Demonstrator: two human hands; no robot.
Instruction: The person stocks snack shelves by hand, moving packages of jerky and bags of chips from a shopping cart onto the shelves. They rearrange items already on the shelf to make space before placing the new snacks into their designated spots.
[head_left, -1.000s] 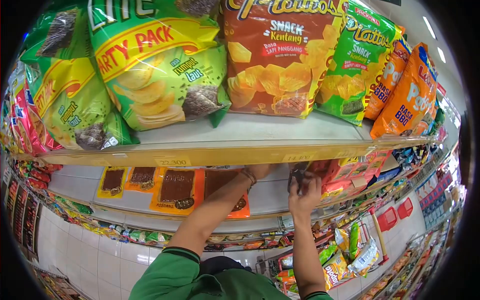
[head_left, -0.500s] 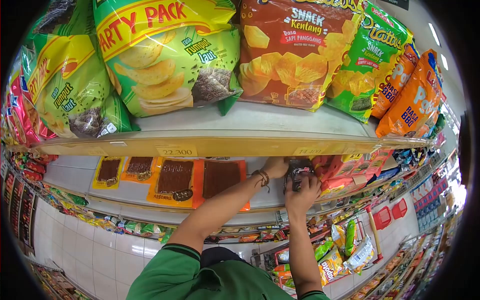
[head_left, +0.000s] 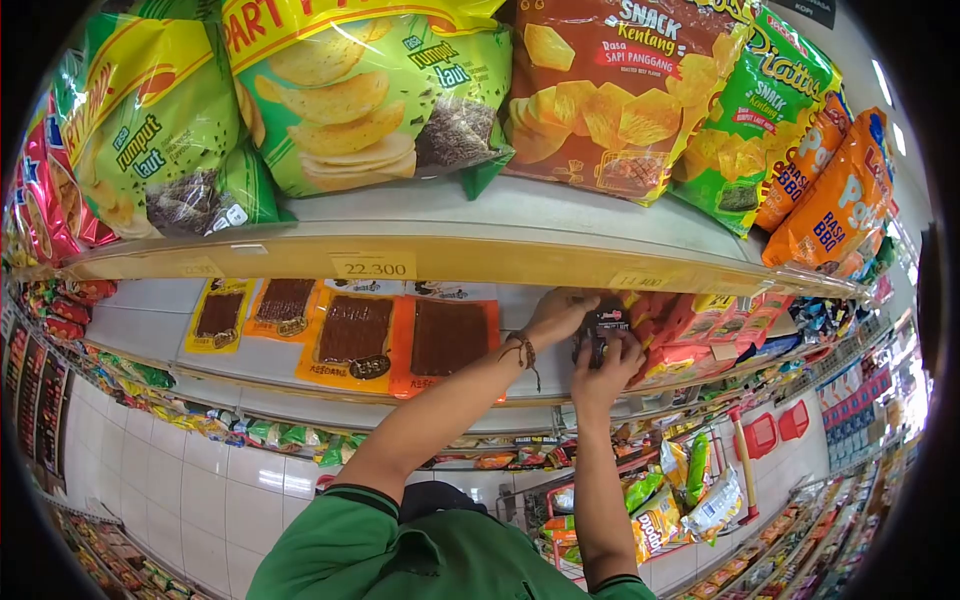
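Observation:
On the lower shelf, my hands are around a small black snack packet (head_left: 607,322) that stands beside red packs. My left hand (head_left: 560,315), with a braided bracelet at the wrist, is closed at the packet's upper left side; its fingertips are partly hidden behind it. Lower down, my right hand (head_left: 608,372) has its fingers bent over the packet's front. Left of my hands, flat orange packets with dark brown contents (head_left: 446,340) lie in a row, along with a yellow one (head_left: 219,316).
Large chip bags (head_left: 340,110) line the upper shelf, whose yellow price rail (head_left: 480,262) runs just above my hands. Red and pink packs (head_left: 690,330) crowd the right side. Below stands a cart holding snack bags (head_left: 655,525), with red baskets (head_left: 765,436) beyond it.
The view has tilted slightly, so the shelves sit higher and further right. Both hands stay at the black packet, and more of its printed front now shows.

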